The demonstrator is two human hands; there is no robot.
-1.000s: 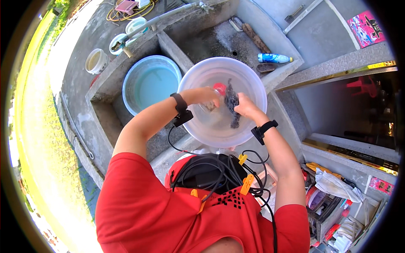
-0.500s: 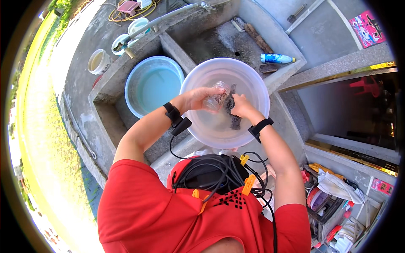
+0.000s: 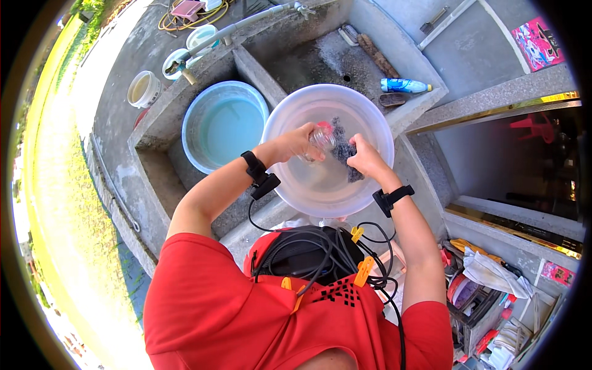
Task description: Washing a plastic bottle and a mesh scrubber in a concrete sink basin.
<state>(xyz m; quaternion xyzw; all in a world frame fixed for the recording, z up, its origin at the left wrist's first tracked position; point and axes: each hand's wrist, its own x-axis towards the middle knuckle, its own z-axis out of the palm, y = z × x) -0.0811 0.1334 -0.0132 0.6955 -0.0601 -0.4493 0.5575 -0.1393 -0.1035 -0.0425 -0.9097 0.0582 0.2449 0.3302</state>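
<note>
Over a large pale lavender basin with cloudy water in it, my left hand is closed around a clear jar. A red patch shows at the jar's far end; whether it is part of the jar I cannot tell. My right hand is closed on a dark grey mottled cloth. The cloth hangs in a long strip beside the jar, its far end past my fingers. Whether jar and cloth touch is hard to make out.
A light blue basin of bluish water stands in the left bay of the concrete sink. In the right bay lie a blue bottle, a brush and a brown rod. A tap and buckets are at the left.
My right hand has moved right and a little nearer with the cloth. The jar has turned in my left hand, so that its red patch now shows.
</note>
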